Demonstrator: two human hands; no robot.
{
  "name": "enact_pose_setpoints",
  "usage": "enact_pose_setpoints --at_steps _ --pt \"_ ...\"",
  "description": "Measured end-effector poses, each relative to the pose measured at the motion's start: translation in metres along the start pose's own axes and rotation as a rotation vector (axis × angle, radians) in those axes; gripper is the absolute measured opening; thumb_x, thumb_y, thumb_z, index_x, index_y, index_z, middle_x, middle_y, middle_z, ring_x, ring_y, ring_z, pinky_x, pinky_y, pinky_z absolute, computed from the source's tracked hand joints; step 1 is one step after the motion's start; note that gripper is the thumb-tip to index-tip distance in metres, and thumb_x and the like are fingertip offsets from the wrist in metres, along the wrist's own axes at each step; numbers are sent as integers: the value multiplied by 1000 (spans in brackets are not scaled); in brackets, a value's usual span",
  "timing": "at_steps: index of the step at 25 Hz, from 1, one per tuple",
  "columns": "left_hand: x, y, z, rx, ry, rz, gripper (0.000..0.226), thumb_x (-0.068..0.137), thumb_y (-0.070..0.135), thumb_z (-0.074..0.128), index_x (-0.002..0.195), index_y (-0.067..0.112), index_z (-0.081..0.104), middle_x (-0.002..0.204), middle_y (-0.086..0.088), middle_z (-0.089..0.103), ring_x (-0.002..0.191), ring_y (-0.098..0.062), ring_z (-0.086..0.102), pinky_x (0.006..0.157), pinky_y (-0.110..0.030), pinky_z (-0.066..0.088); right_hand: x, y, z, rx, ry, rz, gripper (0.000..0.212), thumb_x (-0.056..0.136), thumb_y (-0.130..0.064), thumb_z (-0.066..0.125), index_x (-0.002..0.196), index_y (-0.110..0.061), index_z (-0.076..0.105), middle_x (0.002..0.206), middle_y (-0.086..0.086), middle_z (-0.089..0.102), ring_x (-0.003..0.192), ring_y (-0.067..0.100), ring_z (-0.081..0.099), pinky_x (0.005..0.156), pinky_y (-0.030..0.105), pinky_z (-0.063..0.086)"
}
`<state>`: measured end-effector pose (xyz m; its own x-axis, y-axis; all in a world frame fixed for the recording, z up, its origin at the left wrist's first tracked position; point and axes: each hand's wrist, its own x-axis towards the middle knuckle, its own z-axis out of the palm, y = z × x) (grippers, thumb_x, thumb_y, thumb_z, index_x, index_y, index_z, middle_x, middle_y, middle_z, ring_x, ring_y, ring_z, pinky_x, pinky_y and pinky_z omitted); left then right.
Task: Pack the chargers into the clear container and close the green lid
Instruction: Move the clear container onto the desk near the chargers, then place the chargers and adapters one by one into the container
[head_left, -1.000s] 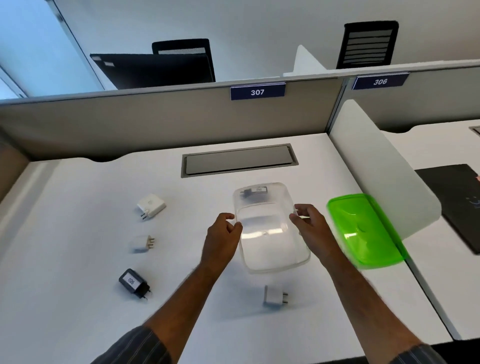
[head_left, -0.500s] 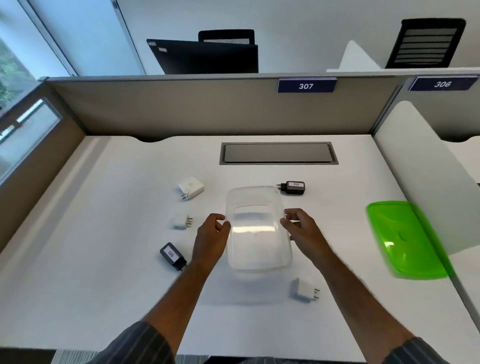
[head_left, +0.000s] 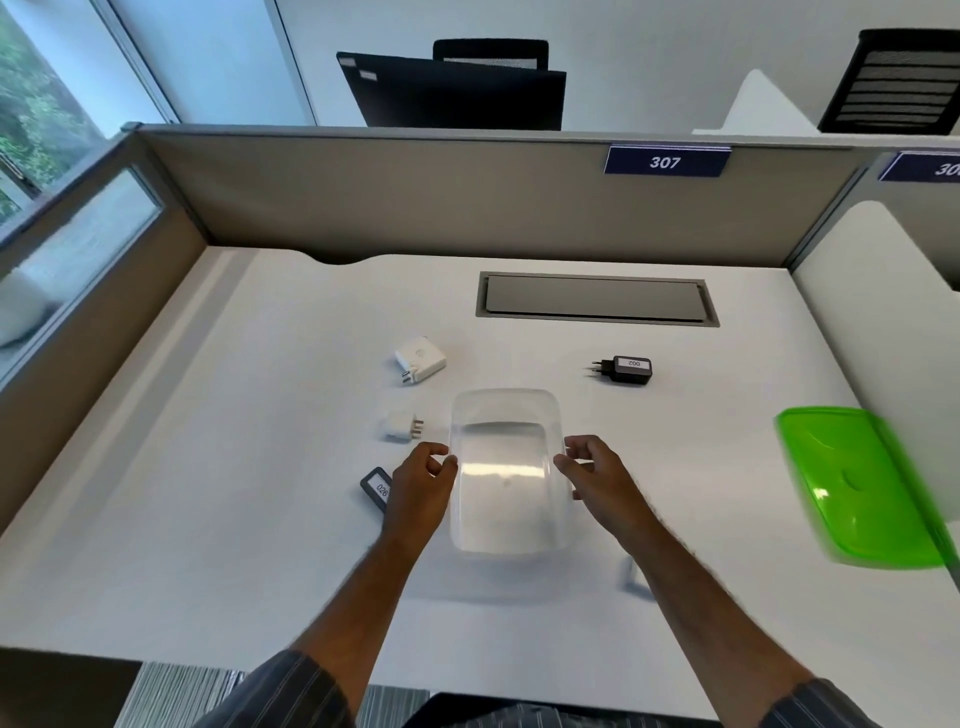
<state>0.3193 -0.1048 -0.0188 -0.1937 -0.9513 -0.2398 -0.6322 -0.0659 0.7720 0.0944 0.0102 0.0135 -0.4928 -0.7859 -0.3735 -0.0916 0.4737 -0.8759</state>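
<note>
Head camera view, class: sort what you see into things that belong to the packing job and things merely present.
Belongs to the job:
clear plastic container
green translucent lid
large white square charger
small white charger
black charger labelled 002
black charger labelled 026

Merely present:
grey cable hatch
blue 307 sign

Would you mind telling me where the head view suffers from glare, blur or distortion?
Head view: a bright glare band lies across the clear plastic container; the green translucent lid is smeared by motion blur at its edges; the small white charger beside the right forearm is blurred and half hidden; wide-angle distortion bends the grey partition wall.
</note>
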Motion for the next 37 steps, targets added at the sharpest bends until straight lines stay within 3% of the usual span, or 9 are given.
enact_pose_setpoints --at_steps 7,10,12,15,20,22,28,32,37 --pt "4 -2 -7 5 -61 14 15 96 47 59 104 35 56 81 19 61 76 3 60 60 -17 45 1 1 8 -59 79 -6 25 93 -28 67 116 -22 59 121 -2 62 93 17 64 89 46 54" --pt "9 -4 -16 27 -59 5 22 96 51 57 107 32 58 88 18 61 76 4 57 60 -14 41 -1 -3 19 -246 238 -160 30 91 -23 68 119 -22 58 119 -6 53 107 19 55 95 38 47" --pt "13 -8 -26 65 -28 18 26 97 49 57 113 29 59 96 14 64 81 -2 61 67 -18 48 -3 -13 29 -321 294 -319 30 90 -19 68 118 -22 58 115 -8 53 105 16 51 95 34 43" --pt "18 -22 -46 67 47 104 21 96 37 61 114 27 61 98 8 66 93 -15 64 81 -34 58 -4 -33 53 -386 243 -483 27 89 -17 68 113 -22 60 113 -9 59 100 13 52 94 33 44" --pt "33 -58 -79 87 154 79 24 94 27 64 117 21 62 109 3 62 113 -24 53 88 -32 43 1 -57 107 -460 106 -594 21 88 -17 69 108 -17 64 108 -5 63 99 18 57 93 34 43" --pt "39 -72 -90 139 184 56 30 92 26 66 121 18 61 119 -2 62 118 -28 52 95 -38 43 5 -62 127 -505 55 -616 20 89 -20 67 108 -18 64 107 -5 62 99 19 57 92 33 41" --pt "61 -113 -116 304 212 30 52 90 25 67 138 11 54 142 -9 55 135 -33 45 111 -48 38 34 -77 171 -657 -54 -614 19 91 -24 65 109 -18 63 110 -4 63 101 23 58 92 38 40" --pt "76 -132 -126 418 171 68 65 95 32 61 152 9 40 162 -13 36 152 -34 26 125 -45 21 64 -91 185 -731 -71 -586 21 90 -23 65 110 -16 64 112 0 64 105 27 59 93 39 41" --pt "101 -140 -130 484 128 89 69 99 34 55 158 10 28 169 -13 19 158 -33 9 128 -49 11 105 -115 197 -786 -102 -521 27 92 -27 65 117 -17 62 123 4 62 113 31 56 99 42 40"
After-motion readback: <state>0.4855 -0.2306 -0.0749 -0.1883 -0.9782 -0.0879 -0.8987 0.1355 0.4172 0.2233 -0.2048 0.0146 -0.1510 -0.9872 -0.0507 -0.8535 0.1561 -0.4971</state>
